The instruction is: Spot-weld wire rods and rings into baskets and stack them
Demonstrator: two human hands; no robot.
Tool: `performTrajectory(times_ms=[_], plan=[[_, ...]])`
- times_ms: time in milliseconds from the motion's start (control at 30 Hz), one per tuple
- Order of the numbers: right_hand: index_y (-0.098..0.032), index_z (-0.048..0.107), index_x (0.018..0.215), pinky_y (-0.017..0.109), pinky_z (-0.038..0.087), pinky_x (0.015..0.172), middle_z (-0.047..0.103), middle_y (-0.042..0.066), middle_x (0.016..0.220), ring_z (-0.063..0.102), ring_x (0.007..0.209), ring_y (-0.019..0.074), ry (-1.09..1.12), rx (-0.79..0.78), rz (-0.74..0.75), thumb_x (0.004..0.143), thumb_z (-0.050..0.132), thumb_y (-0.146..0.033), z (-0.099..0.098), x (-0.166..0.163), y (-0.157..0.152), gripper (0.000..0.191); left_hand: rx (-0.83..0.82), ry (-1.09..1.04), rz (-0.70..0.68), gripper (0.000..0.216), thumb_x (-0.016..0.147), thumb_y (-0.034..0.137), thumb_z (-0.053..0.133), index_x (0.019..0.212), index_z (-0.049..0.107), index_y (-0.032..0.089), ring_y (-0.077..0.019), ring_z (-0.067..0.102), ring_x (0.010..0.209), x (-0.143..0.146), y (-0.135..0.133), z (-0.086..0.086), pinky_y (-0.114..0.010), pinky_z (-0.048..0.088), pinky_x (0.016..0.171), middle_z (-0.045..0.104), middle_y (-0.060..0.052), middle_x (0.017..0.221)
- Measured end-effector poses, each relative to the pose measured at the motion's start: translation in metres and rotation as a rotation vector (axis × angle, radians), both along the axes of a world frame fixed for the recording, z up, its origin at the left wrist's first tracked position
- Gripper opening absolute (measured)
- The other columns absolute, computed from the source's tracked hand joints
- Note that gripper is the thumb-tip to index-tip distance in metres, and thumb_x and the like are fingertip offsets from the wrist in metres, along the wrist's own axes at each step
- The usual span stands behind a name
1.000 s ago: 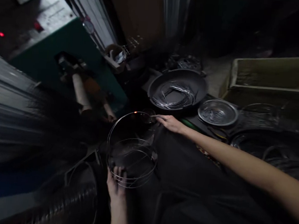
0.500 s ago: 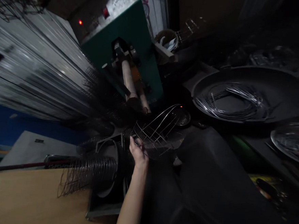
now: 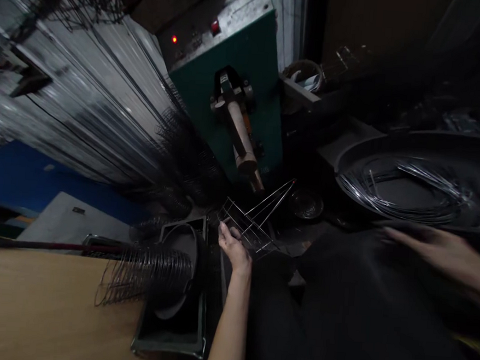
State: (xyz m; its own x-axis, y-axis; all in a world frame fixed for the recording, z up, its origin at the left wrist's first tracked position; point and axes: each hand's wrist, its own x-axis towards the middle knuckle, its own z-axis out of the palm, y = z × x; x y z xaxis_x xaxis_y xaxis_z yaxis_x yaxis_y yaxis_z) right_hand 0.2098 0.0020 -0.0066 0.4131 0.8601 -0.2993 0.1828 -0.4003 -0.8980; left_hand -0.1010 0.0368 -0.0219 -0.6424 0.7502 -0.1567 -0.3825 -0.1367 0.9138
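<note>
My left hand [image 3: 235, 246] is closed on the near left edge of a wire rack [image 3: 250, 222], a small grid of thin metal rods. Two longer rods of the rack slant up and meet at a tip that glows faintly red. That tip lies close to the copper-coloured rod end of a green machine [image 3: 229, 102]. On the right, my right hand [image 3: 436, 249] reaches in over dark cloth, just in front of a wide black pan [image 3: 427, 139] of bent wires [image 3: 402, 205]. Motion smears its fingers, so whether they hold anything is hidden.
A small round dish [image 3: 305, 204] of tiny pieces stands beyond the rack. To the left, many wire loops [image 3: 147, 275] stick out of a round black tub [image 3: 176, 301] in a metal frame. A wooden board [image 3: 50, 309] lies at lower left. Behind the machine sits a round basket [image 3: 303, 69].
My right hand has come into view at the right. The view has shifted, so most things sit further right. My left hand still holds the rack, whose tip glows less brightly.
</note>
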Motion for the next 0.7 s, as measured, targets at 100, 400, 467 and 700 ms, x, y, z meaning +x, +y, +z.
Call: performTrajectory(times_ms=[100,400,467,700], plan=[[-0.020,0.072,0.075,0.023,0.055,0.063,0.071,0.010,0.083,0.067,0.071,0.0173,0.440,-0.034,0.059,0.076,0.067,-0.013,0.007,-0.067,0.030,0.008,0.004,0.000,0.023,0.048,0.075,0.065,0.060,0.088,0.055,0.020,-0.0037,0.019,0.041,-0.002,-0.001,-0.002,-0.016,0.017,0.040,0.019,0.011,0.053],[-0.013,0.068,0.068,0.013,0.045,0.044,0.063,0.003,0.067,0.057,0.057,0.0083,0.691,0.102,0.116,0.051,0.088,-0.033,0.024,-0.164,0.072,0.033,-0.042,0.027,0.049,0.054,0.069,0.070,0.061,0.074,0.046,0.019,-0.0039,0.020,0.041,-0.021,0.004,-0.013,-0.017,0.017,0.040,0.022,0.011,0.049],[-0.013,0.068,0.068,0.013,0.044,0.044,0.063,0.003,0.067,0.057,0.058,0.0083,0.739,0.075,0.090,0.049,0.089,-0.031,0.028,-0.168,0.069,0.034,-0.046,0.026,0.049,0.055,0.068,0.071,0.062,0.071,0.043,0.019,-0.0038,0.022,0.041,-0.025,0.006,-0.014,-0.017,0.017,0.041,0.025,0.011,0.049],[-0.016,0.069,0.073,0.015,0.047,0.046,0.066,0.005,0.077,0.060,0.063,0.0107,0.739,0.070,0.065,0.055,0.085,-0.027,0.026,-0.173,0.071,0.027,-0.061,-0.023,0.056,0.054,0.069,0.070,0.062,0.071,0.043,0.019,-0.0037,0.024,0.042,-0.027,0.012,-0.020,-0.017,0.018,0.042,0.026,0.011,0.049]])
